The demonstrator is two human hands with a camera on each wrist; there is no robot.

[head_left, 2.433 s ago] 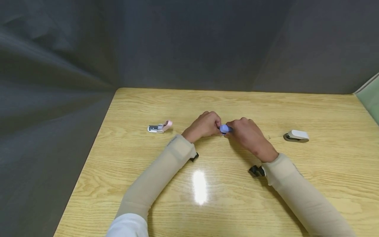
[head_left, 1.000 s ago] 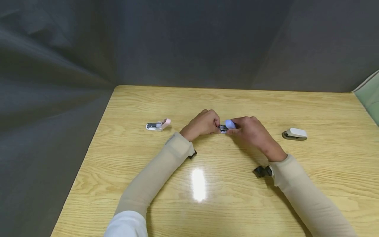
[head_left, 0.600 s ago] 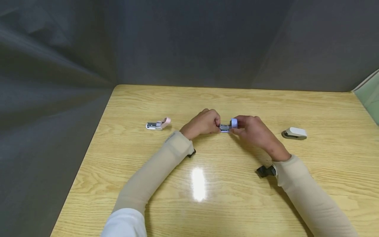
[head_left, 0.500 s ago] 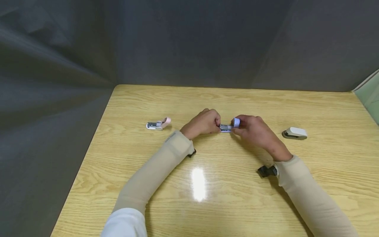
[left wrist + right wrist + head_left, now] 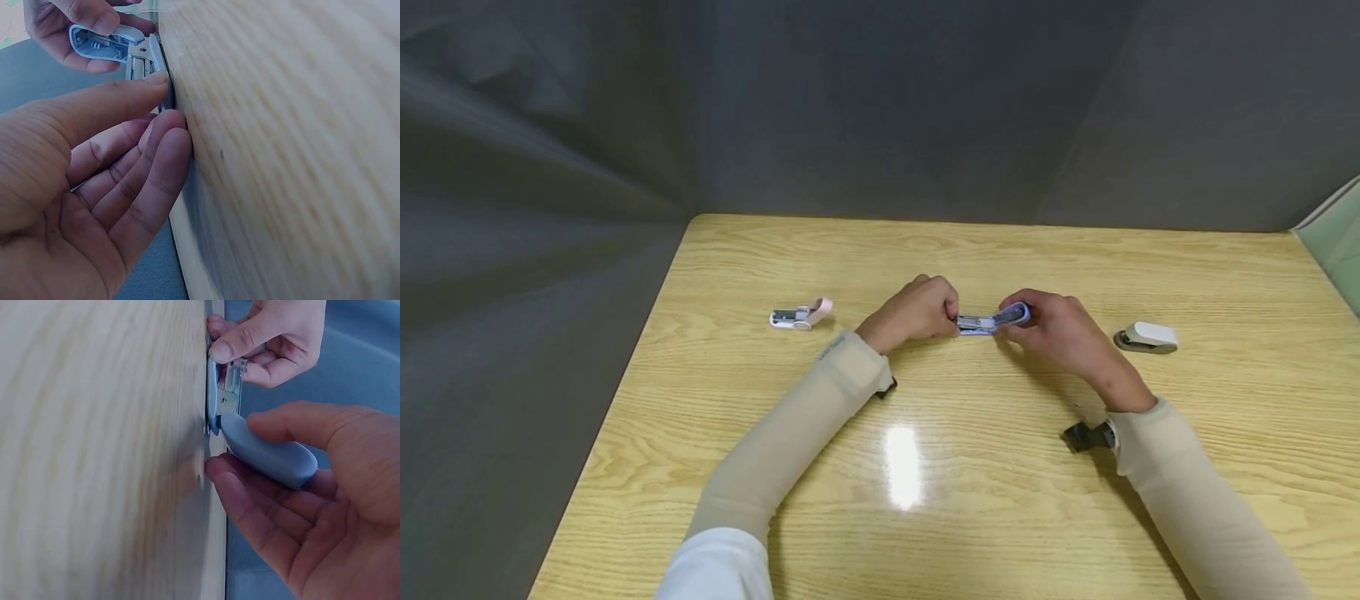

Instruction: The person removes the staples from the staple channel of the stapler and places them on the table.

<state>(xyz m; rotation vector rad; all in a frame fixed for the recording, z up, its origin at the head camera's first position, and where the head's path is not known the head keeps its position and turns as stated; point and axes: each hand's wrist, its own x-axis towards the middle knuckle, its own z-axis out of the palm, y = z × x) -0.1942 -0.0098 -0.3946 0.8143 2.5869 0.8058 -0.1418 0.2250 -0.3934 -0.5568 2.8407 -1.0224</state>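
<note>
A light-blue stapler (image 5: 976, 325) lies on the table between both hands, its top cover swung far back and its metal staple channel (image 5: 232, 384) exposed. My left hand (image 5: 919, 312) pinches the front end of its base between thumb and fingers, seen close in the left wrist view. With thumb and fingers my right hand (image 5: 1051, 327) holds the raised cover (image 5: 269, 453), which leans toward the right. In the left wrist view the hollow underside of that cover (image 5: 99, 45) shows.
A pink and white stapler (image 5: 800, 316) with its cover raised lies on the table (image 5: 850, 500) to the left. At the right sits a closed white and grey stapler (image 5: 1147, 337). Dark sheeting (image 5: 880, 117) stands behind the table and along its left side.
The blue stapler's cover has swung up and over to the right, uncovering the staple channel. My right hand moved right with it; the left hand stays at the base.
</note>
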